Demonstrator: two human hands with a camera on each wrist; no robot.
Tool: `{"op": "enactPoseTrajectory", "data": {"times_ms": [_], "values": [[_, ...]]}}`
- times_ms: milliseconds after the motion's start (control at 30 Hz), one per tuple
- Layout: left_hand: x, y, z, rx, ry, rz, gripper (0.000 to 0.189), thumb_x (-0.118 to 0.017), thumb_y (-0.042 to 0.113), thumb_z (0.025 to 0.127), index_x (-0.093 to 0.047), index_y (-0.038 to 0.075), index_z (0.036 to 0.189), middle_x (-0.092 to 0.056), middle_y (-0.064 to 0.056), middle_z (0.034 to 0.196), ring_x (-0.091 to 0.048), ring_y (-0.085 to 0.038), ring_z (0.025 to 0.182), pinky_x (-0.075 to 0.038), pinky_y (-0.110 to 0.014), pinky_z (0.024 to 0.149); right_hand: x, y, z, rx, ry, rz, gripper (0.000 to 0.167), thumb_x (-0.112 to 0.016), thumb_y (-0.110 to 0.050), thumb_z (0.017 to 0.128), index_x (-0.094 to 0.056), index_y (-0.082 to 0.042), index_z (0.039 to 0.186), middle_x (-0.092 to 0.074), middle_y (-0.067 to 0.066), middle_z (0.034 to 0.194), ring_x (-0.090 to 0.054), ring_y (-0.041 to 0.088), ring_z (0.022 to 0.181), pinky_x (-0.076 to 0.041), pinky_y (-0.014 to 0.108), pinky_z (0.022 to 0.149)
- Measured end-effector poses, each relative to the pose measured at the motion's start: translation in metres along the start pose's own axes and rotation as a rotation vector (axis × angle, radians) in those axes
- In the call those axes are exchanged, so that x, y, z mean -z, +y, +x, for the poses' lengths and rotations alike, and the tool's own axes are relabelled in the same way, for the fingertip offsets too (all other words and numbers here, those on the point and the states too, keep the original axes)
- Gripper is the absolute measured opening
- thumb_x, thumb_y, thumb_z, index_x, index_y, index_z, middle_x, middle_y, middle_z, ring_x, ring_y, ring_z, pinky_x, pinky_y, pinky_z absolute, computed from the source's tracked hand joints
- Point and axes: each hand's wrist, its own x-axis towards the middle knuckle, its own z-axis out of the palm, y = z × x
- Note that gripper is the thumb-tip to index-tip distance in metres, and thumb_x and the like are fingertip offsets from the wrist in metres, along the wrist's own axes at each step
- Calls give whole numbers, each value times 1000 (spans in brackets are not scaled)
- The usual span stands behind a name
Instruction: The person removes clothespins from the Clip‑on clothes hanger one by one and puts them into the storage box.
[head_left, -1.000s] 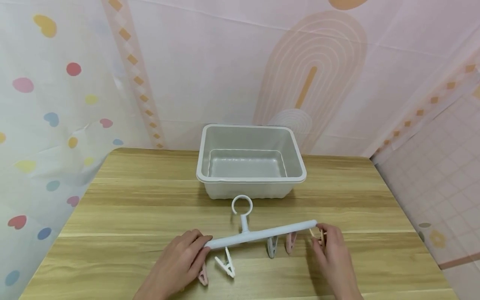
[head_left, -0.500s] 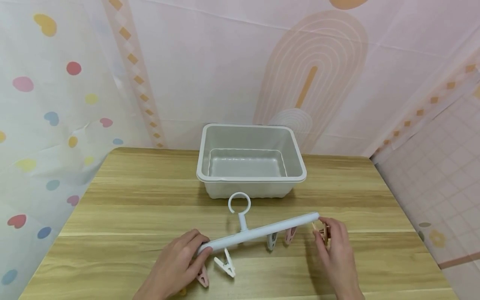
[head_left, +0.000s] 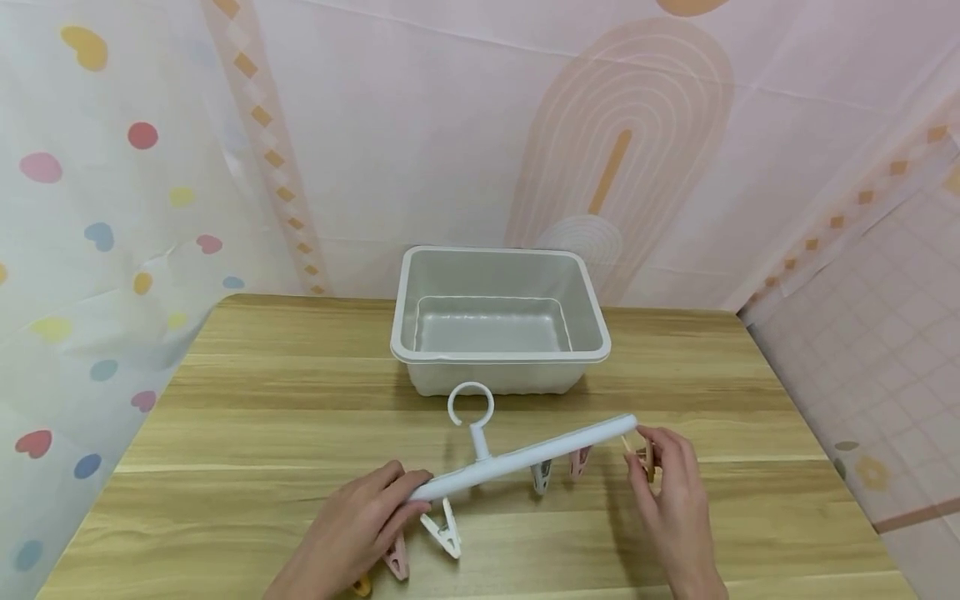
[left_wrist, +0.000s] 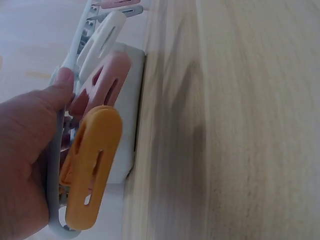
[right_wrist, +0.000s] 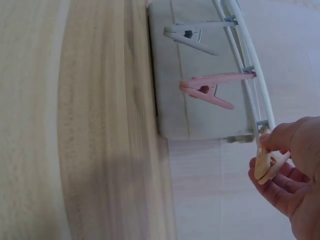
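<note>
My left hand (head_left: 363, 517) grips the left end of a pale blue clip hanger (head_left: 517, 458), which tilts up to the right above the table. At the raised end my right hand (head_left: 671, 487) pinches a pale yellow clothes peg (right_wrist: 267, 165) between thumb and fingers, right under the bar. A grey peg (head_left: 541, 477) and a pink peg (head_left: 579, 462) hang along the right half. On the left half are a white peg (head_left: 444, 533), another pink peg (left_wrist: 107, 80) and an orange peg (left_wrist: 95, 170), the last mostly covered by my left hand in the head view.
A light grey plastic basin (head_left: 498, 358) stands behind the hanger, against the patterned cloth backdrop (head_left: 390, 125). The hanger's hook ring (head_left: 471, 405) overlaps the basin's lower front in the head view. Under it all is a wood-grain table (head_left: 247, 467).
The hanger's right end has risen, steepening its tilt, and its hook has shifted left. My right hand has moved slightly up with the pale yellow peg; my left hand keeps its grip.
</note>
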Motion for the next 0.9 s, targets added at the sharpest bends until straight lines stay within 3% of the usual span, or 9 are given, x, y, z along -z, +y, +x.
{"op": "enactPoseTrajectory", "data": {"times_ms": [100, 233, 367, 467, 533, 733, 900], "values": [[1, 2, 0, 41, -34, -84, 14, -71, 24, 94, -66, 21, 107, -49, 19, 79, -37, 14, 60, -36, -11, 58, -3, 0, 2, 19, 19, 20, 57, -83, 18, 66, -64, 6, 117, -62, 20, 109, -58, 17, 80, -47, 6, 76], [4, 3, -1, 139, -161, -353, 9, -58, 24, 103, -60, 19, 109, -57, 12, 79, -49, 19, 53, -43, -12, 56, -4, -3, 4, 29, 29, 50, 56, -82, 19, 66, -64, 8, 117, -62, 21, 108, -57, 17, 82, -47, 7, 78], [6, 2, -2, 225, -261, -579, 15, -53, 27, 105, -57, 15, 113, -62, 0, 87, -59, 10, 53, -51, -18, 53, -4, -6, 5, -7, 26, 84, 50, -78, 20, 71, -62, 9, 117, -60, 23, 109, -55, 12, 87, -44, 4, 82], [6, 2, -2, 273, -257, -699, 16, -55, 26, 104, -59, 13, 113, -61, -5, 89, -64, 3, 53, -54, -23, 49, -5, -8, 5, -51, 20, 144, 44, -75, 17, 78, -60, 11, 119, -60, 23, 111, -56, 6, 91, -44, 2, 87], [5, 2, -2, 278, -201, -677, 14, -59, 26, 102, -62, 15, 110, -60, -2, 87, -63, 4, 54, -54, -22, 50, -7, -9, 5, -65, 22, 185, 42, -73, 15, 81, -59, 11, 120, -63, 22, 111, -58, 4, 93, -45, 2, 89], [4, 5, -1, 238, 38, -331, 7, -75, 24, 91, -70, 25, 97, -56, 21, 83, -53, 15, 60, -47, -13, 60, -10, -11, 7, -120, 3, 248, 40, -68, 7, 89, -53, 11, 126, -67, 14, 102, -60, 5, 94, -44, 3, 91], [5, 3, -1, 226, 57, -368, 12, -78, 19, 89, -71, 25, 97, -52, 21, 80, -51, 15, 56, -45, -14, 58, -10, -13, 8, -226, -52, 262, 35, -66, 11, 89, -55, 10, 122, -66, 14, 100, -55, -3, 95, -41, 1, 90]]}}
